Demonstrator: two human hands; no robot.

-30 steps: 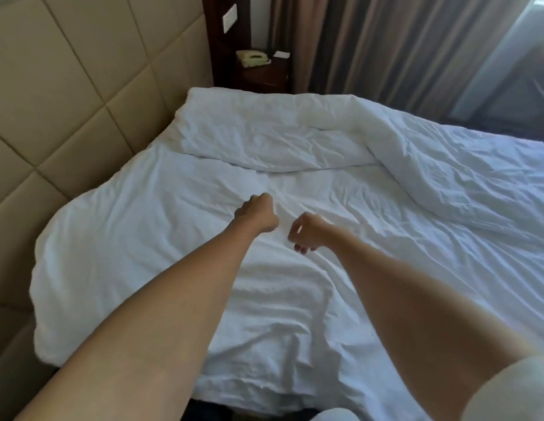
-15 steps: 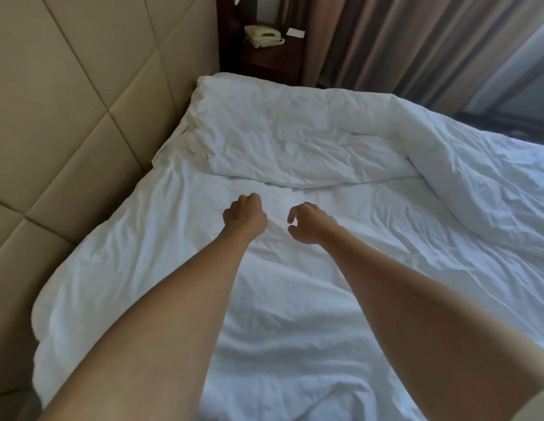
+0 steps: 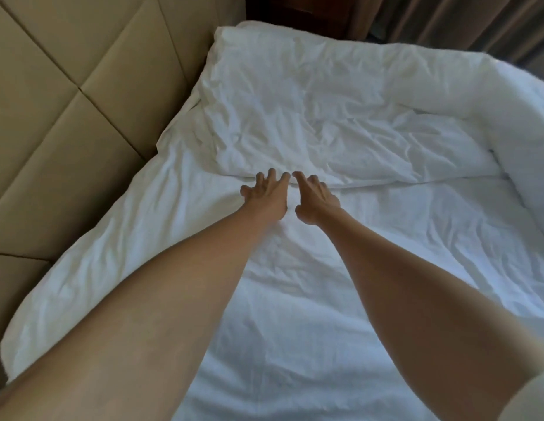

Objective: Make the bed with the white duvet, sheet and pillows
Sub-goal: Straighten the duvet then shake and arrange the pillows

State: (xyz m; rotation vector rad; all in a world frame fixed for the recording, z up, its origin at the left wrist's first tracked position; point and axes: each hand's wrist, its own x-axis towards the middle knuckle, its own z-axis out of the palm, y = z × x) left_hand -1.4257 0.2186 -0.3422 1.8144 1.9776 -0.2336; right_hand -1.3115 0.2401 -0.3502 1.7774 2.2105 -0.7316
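We've got both hands, left hand (image 3: 266, 194) and right hand (image 3: 317, 197), fingers spread, holding nothing, at the folded duvet (image 3: 325, 117) edge; next we'd grab it.

A bedroom: a bed with white duvet (image 3: 340, 110); padded headboard (image 3: 67, 101); brown curtains (image 3: 477, 19).

Tan padded headboard (image 3: 82, 101) left — brown curtains (image 3: 477, 19) behind.

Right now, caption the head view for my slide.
Both hands, left and right, reach open-fingered to the folded duvet's edge.
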